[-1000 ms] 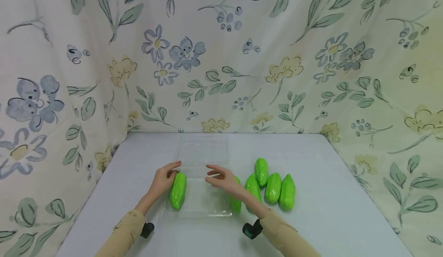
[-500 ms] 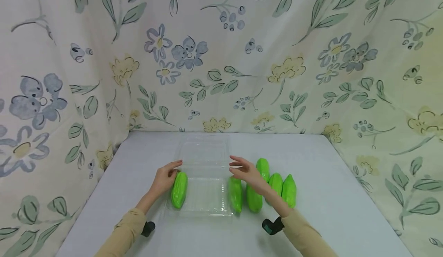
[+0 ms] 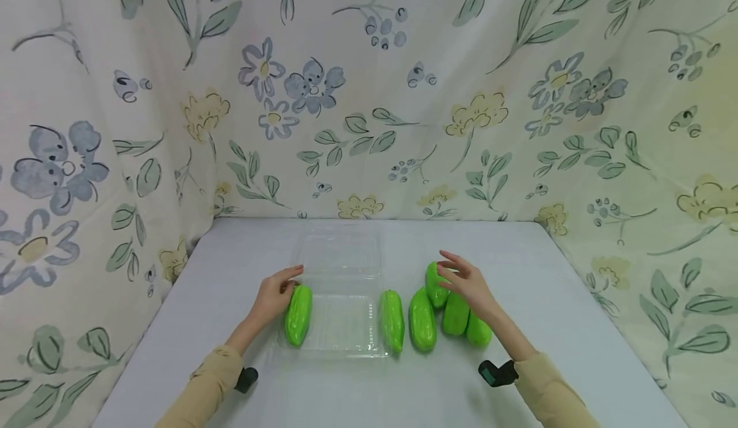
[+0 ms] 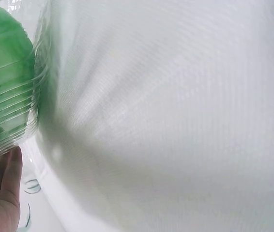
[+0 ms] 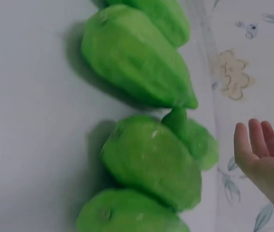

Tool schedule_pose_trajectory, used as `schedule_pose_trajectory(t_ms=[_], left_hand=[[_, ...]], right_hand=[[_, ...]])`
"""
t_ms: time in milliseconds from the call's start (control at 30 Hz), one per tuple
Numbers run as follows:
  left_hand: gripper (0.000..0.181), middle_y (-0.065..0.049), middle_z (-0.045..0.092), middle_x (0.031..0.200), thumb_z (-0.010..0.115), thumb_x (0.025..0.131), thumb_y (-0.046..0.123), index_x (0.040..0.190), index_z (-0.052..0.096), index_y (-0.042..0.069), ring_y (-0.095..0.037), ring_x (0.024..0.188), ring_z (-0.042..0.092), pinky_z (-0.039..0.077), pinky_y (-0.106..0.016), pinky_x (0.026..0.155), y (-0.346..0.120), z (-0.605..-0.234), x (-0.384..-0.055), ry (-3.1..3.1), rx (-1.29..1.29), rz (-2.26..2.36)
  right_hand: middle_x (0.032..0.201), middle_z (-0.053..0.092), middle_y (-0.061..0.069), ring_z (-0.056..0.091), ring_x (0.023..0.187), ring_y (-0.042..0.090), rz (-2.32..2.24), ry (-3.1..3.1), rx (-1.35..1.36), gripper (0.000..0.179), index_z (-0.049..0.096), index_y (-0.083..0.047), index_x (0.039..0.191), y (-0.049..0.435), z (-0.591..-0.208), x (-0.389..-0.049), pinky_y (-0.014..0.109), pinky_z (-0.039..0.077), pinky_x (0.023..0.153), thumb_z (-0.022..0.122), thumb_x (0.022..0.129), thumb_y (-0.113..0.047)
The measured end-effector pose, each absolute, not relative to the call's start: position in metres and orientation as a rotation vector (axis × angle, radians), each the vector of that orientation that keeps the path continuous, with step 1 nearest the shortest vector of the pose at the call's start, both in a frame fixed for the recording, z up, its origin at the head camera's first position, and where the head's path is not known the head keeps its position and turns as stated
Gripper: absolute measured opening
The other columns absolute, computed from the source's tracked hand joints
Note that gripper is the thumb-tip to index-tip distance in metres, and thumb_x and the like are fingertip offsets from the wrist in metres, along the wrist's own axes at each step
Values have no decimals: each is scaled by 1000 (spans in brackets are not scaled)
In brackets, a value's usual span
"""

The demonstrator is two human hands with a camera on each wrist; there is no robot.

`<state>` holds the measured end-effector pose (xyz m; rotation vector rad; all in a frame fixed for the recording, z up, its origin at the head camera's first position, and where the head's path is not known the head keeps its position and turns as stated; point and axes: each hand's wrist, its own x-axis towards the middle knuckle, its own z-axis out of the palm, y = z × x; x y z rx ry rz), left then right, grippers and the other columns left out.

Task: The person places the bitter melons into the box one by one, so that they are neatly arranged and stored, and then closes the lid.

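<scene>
A clear plastic container [image 3: 344,353] lies with its lid [image 3: 340,248] folded back behind it. Inside, along the left wall, rests a long green fruit-like piece [image 3: 298,316], kind unclear. My left hand [image 3: 273,295] holds the container's left rim near that piece's upper end; in the left wrist view its fingers [image 4: 12,171] touch the ribbed plastic. Over the green pieces on the right, my right hand [image 3: 468,285] hovers with loosely spread fingers and nothing in them. In the right wrist view that hand [image 5: 267,164] is apart from the pieces.
Right of the container stand a green piece [image 3: 393,322] close to its wall, another [image 3: 423,322], and several more clustered: a far one [image 3: 435,287], a middle one [image 3: 455,316] and a right one [image 3: 478,332]. A floral curtain [image 3: 369,95] hangs behind the white table [image 3: 565,351].
My right hand has moved from above the container to the right, over the clustered green pieces. My left hand has stayed at the container's left rim.
</scene>
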<state>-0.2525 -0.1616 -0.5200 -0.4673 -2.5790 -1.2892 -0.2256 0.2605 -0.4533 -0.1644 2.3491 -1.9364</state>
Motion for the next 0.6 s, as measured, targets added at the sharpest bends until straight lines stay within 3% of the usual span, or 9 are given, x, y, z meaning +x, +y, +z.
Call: schedule_pose_trajectory(t_ms=[167,600], left_hand=[[38,-16,59,131,51,89,-11,124,61,-1,-32,101,67,57,-38,80,-163,-519,-251,-2598,-456,-1305],[38,-17,59,130,51,88,-11,124,61,-1,-33,104,66,57,-40,82,-162,-519,-251,-2598,-450,-1298]], right_hand=[[140,40,30,58,100,-6,-1892,2403,-96,58,33,-4,146,281,-456,-221,47,46,100,54,97,-25],[139,41,29,54,95,-9,-1737,2540,66,65,29,-4,148,329,-455,-217,44,48,99,52,97,-36]])
